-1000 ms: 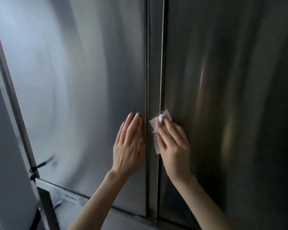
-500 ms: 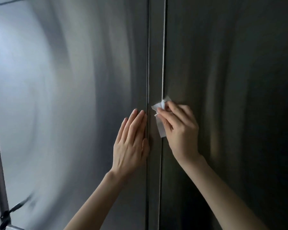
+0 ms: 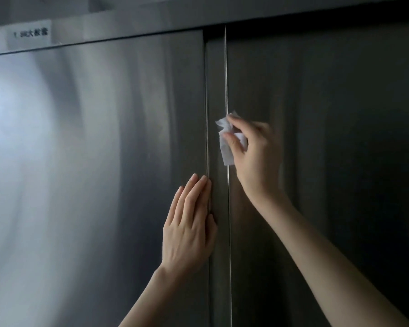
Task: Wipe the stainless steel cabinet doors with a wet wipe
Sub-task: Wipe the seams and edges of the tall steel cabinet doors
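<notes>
Two tall stainless steel cabinet doors fill the view: a bright left door (image 3: 92,161) and a darker right door (image 3: 328,149). They meet at a narrow vertical strip (image 3: 216,90). My right hand (image 3: 255,152) pinches a small crumpled white wet wipe (image 3: 226,147) between thumb and fingers, against the left edge of the right door. My left hand (image 3: 190,227) lies flat with straight fingers on the right edge of the left door, lower than the wipe.
The cabinet's top frame (image 3: 222,17) runs across the upper edge of the view. A white label with dark print (image 3: 31,34) sits on it at the upper left.
My right hand has slid the wipe upward along the door edge and the view has tilted up, bringing the top frame and label into sight. My left hand stays flat on the left door.
</notes>
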Demonstrator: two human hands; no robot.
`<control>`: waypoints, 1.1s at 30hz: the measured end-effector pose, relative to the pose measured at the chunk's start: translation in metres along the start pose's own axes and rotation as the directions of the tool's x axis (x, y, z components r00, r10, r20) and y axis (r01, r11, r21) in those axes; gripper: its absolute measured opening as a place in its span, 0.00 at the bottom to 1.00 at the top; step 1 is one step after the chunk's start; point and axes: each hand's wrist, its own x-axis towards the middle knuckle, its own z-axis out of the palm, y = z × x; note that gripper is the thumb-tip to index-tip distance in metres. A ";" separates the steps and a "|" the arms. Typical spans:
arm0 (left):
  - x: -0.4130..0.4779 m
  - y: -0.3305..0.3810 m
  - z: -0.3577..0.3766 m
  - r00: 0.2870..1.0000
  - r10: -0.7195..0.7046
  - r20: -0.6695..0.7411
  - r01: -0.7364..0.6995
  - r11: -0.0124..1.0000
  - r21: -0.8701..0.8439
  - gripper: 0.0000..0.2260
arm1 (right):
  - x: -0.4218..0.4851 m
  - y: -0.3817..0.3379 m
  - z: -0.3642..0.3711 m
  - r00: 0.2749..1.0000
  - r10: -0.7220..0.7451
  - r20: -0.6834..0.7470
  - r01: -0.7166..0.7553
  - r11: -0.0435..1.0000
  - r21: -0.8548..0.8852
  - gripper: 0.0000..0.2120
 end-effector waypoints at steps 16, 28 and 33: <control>-0.096 -0.004 -0.005 0.997 0.023 0.068 -0.019 0.999 -0.050 0.24 | -0.118 0.002 -0.026 0.991 -0.030 0.131 0.033 0.999 -0.021 0.07; -0.179 0.023 -0.019 0.958 -0.053 0.283 0.104 0.981 -0.166 0.26 | -0.258 -0.011 -0.062 0.958 0.228 0.175 -0.228 0.973 -0.020 0.03; -0.258 0.038 -0.031 0.878 0.017 0.478 0.082 0.979 -0.186 0.26 | -0.398 -0.021 -0.097 0.826 0.423 0.373 -0.395 0.906 -0.152 0.03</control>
